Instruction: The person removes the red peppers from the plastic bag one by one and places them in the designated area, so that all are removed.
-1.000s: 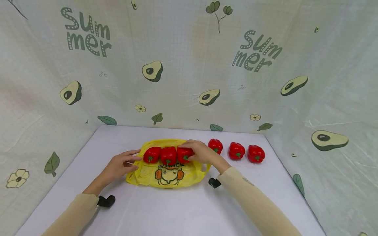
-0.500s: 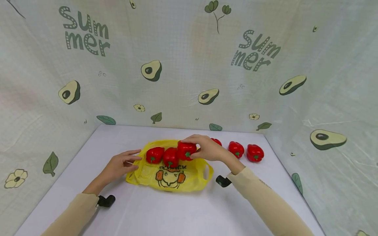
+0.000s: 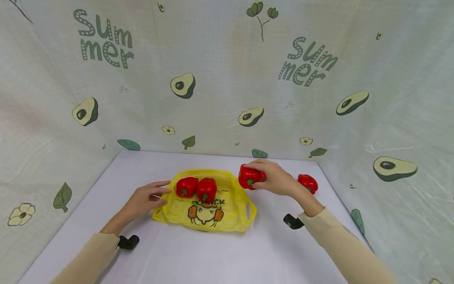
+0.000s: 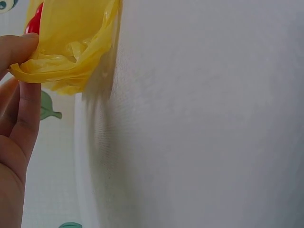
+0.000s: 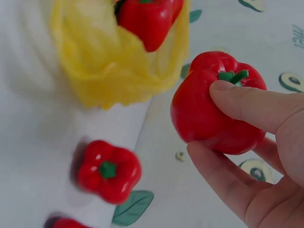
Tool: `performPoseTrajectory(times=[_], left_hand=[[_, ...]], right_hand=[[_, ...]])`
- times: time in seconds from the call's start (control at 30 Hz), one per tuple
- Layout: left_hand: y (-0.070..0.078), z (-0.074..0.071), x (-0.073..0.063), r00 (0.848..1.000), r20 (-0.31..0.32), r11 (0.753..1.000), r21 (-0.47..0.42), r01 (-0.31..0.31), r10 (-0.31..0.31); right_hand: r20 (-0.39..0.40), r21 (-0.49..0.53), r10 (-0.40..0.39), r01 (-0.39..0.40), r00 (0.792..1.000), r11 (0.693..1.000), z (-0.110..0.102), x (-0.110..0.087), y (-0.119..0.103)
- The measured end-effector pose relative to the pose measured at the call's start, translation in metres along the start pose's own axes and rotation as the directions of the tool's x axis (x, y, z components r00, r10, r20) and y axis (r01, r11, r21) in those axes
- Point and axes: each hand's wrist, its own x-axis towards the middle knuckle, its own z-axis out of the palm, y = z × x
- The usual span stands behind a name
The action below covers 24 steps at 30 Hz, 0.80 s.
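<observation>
My right hand point(image 3: 278, 179) holds a red bell pepper point(image 3: 248, 176) up off the table, to the right of a yellow plastic bag point(image 3: 230, 215). In the right wrist view, the thumb lies near the green stem of this bell pepper point(image 5: 213, 114) and the fingers support it from below. Two more red bell peppers, one on the left point(image 3: 186, 186) and one on the right point(image 3: 207, 189), lie side by side within the spread bag. At the bag's left end, my left hand point(image 3: 143, 201) pinches its edge point(image 4: 52, 71) between thumb and fingers.
On the right of the white table point(image 3: 213, 256) sits a red bell pepper point(image 3: 307, 183). Another pepper point(image 3: 290, 174) is mostly hidden behind my right hand. A patterned cloth point(image 3: 220, 79) hangs around the back and sides.
My right hand has lifted the rightmost bell pepper off the bag and carried it right. The two peppers left there have shifted slightly. My left hand has stayed in place.
</observation>
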Motion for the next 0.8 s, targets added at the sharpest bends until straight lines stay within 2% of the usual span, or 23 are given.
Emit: performPoseTrajectory(times=[0.17,0.37,0.8], left_hand=[[0.000,0.000,-0.001,1.000,0.000,1.000,0.008,-0.003,0.003],[-0.001,0.000,-0.002,1.000,-0.003,1.000,0.017,-0.011,0.011],[-0.008,0.000,-0.005,1.000,-0.010,1.000,0.001,-0.005,0.005]], right_hand=[[-0.018,-0.001,0.054,-0.054,0.998,0.999,0.001,-0.023,0.016],[-0.042,-0.073,0.091,-0.094,0.995,0.993,0.011,-0.046,0.034],[-0.024,-0.068,0.138,-0.139,0.990,0.988,0.033,-0.067,0.054]])
